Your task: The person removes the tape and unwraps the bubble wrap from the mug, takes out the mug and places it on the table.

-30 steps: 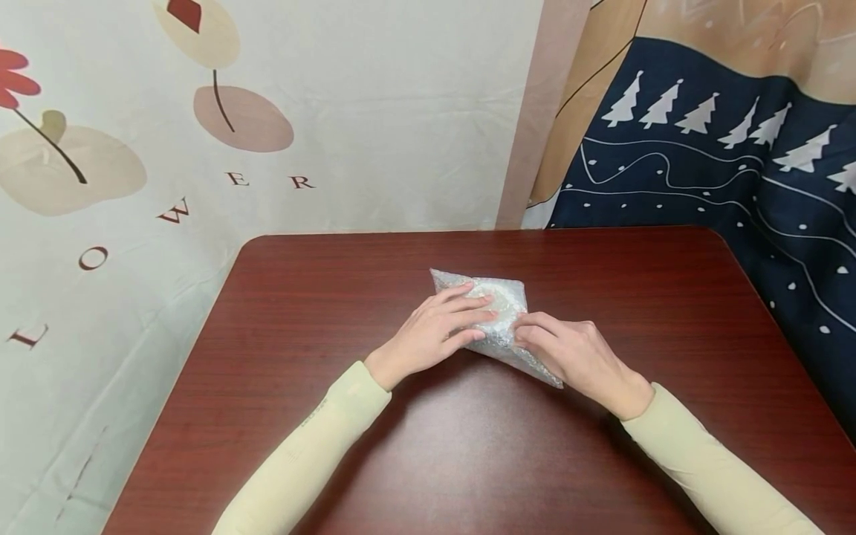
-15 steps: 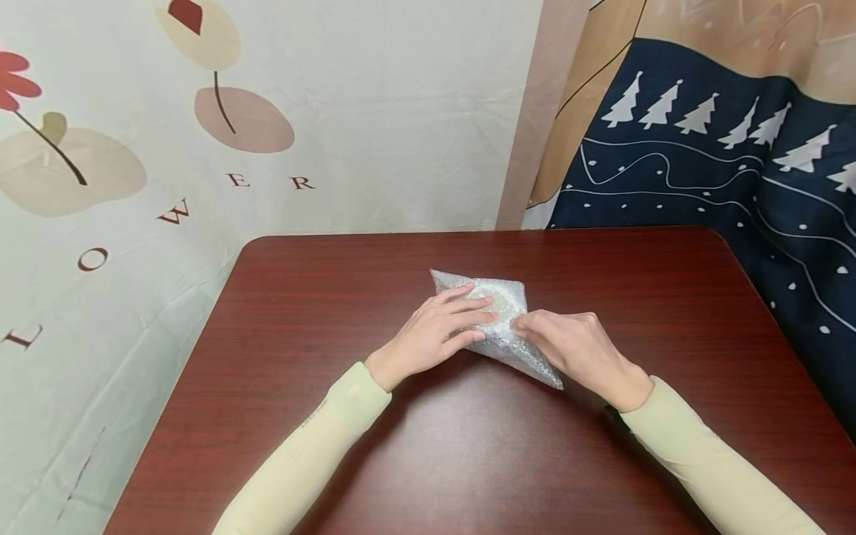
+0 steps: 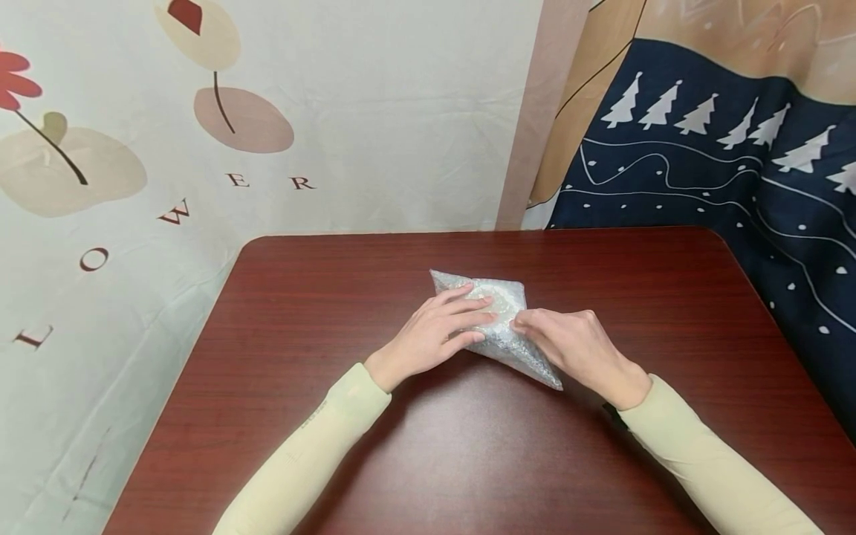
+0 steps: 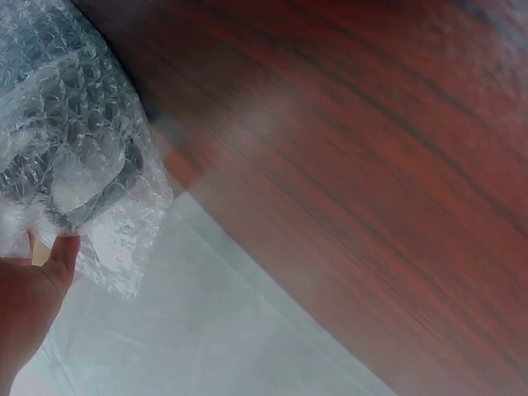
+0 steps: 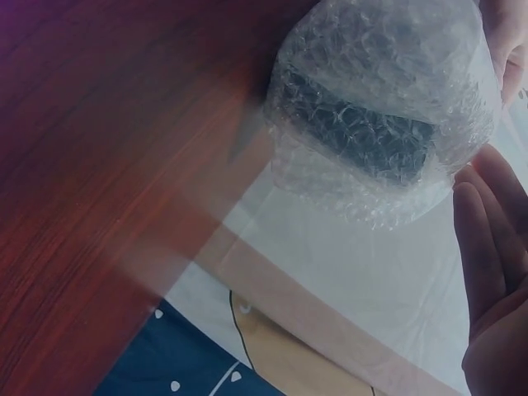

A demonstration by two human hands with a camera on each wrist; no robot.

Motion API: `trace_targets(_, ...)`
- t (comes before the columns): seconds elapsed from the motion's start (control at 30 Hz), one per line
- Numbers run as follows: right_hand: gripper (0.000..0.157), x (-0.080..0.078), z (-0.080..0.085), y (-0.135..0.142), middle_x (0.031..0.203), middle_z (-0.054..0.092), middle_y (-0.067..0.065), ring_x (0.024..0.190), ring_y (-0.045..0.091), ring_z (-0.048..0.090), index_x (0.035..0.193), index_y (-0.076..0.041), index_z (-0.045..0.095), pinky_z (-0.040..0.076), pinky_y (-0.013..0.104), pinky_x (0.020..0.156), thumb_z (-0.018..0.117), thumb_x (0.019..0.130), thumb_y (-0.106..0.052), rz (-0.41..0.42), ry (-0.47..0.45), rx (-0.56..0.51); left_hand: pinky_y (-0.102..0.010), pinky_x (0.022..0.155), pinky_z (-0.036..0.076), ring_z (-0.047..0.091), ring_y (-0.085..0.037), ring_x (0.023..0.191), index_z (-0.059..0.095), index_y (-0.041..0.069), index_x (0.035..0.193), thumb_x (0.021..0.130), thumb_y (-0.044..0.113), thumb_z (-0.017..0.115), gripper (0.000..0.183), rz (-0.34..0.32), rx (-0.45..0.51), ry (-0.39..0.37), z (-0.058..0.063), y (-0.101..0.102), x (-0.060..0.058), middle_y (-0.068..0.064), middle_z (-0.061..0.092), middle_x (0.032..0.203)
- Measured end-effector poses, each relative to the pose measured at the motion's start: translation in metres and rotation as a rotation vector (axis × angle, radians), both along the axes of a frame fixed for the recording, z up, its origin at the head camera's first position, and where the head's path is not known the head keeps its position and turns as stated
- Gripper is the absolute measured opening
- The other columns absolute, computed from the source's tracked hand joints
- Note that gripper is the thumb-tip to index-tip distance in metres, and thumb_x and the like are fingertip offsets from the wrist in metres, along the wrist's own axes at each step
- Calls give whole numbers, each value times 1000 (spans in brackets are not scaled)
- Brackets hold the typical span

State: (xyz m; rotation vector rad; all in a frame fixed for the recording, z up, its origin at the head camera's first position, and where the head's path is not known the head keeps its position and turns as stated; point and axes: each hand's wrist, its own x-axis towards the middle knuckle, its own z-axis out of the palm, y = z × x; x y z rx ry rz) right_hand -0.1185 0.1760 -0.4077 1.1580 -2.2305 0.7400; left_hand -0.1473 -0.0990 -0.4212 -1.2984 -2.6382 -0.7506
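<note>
A bubble-wrap package [image 3: 524,357] lies on the table near its middle, with one corner pointing toward the person. Something dark shows through the layers in the right wrist view, where the bubble wrap [image 5: 371,124] looks bulky; what it is I cannot tell. The left hand [image 3: 438,327] rests on the package's left part, fingers spread and fairly straight across its top. At the right edge the right hand [image 3: 578,349] has its fingers bent, and the fingertips and thumb pinch the wrap. That hand partly hides the package's right side.
The dark reddish wooden table [image 3: 301,297] has a rounded far edge. A pale printed cloth [image 3: 401,111] hangs behind and to the left, and a navy cloth with white trees [image 3: 669,171] hangs at the right. Light green sleeves [image 3: 307,438] cover both forearms.
The right hand has shifted slightly away from the person, its fingertips drawing closer together at the wrap's edge. The left hand and the package hold nearly the same place.
</note>
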Motion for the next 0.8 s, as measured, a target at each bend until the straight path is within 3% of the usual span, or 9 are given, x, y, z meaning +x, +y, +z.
trace_targets(0.57, 23, 1, 1, -1, 70, 65, -9, 51, -2, 44, 107, -15, 69, 38, 13, 43, 56, 108, -34, -26, -33, -22, -49, 123, 28, 31, -21, 154, 67, 24, 141, 104, 36, 63, 38, -1, 15, 6, -4, 0, 3, 5, 54, 154)
trace_targets(0.8, 21, 2, 2, 0, 72, 66, -8, 51, -1, 44, 109, -15, 68, 39, 13, 44, 58, 107, -33, -15, -56, -16, -44, 126, 21, 26, -24, 156, 63, 22, 145, 105, 35, 62, 42, -35, 23, 54, -7, -2, 4, 1, 47, 159)
